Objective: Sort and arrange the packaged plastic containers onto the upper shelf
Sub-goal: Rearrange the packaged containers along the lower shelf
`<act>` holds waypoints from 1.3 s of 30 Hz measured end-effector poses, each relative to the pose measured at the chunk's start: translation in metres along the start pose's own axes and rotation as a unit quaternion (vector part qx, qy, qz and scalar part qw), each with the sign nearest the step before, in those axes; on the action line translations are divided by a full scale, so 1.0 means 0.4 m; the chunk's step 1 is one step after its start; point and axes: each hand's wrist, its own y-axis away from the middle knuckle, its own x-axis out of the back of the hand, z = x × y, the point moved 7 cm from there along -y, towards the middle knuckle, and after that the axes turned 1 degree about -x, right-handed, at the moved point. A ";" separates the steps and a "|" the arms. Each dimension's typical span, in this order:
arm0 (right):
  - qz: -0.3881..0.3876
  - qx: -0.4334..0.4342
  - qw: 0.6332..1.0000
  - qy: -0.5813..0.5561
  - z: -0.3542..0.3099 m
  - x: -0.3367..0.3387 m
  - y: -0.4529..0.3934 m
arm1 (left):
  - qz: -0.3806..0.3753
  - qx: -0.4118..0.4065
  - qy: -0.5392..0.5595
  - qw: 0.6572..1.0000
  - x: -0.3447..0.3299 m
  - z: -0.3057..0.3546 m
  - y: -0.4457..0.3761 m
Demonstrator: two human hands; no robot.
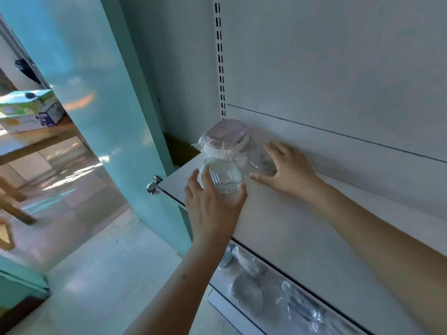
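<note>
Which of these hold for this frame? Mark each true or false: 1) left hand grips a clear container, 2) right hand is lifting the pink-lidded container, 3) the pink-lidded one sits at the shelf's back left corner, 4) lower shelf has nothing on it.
1) The left hand grips a clear container on the upper shelf: true.
2) The right hand is lifting the pink-lidded container: false. It rests spread on a clear wrapped pack beside it.
3) The pink-lidded container sits at the back left corner: true.
4) The lower shelf has nothing on it: false. Several wrapped containers lie there.
</note>
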 end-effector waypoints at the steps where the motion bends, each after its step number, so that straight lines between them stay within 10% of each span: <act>1: -0.020 -0.011 1.000 0.017 0.006 -0.017 -0.007 | -0.022 0.009 -0.012 1.000 -0.017 -0.005 -0.005; 12: -0.015 -0.002 1.000 -0.001 0.051 0.013 0.077 | -0.081 -0.071 0.016 0.994 0.004 -0.046 0.009; 18: -0.065 -0.139 0.983 -0.105 0.121 0.005 0.173 | -0.204 -0.160 0.046 0.965 0.024 -0.072 0.023; 26: 0.065 -0.163 0.975 -0.133 0.128 0.024 0.269 | -0.184 -0.095 -0.026 0.978 0.007 -0.003 0.056; 39: 0.212 -0.098 0.971 -0.058 0.056 0.147 0.458 | -0.231 -0.219 0.155 0.935 -0.004 -0.018 0.065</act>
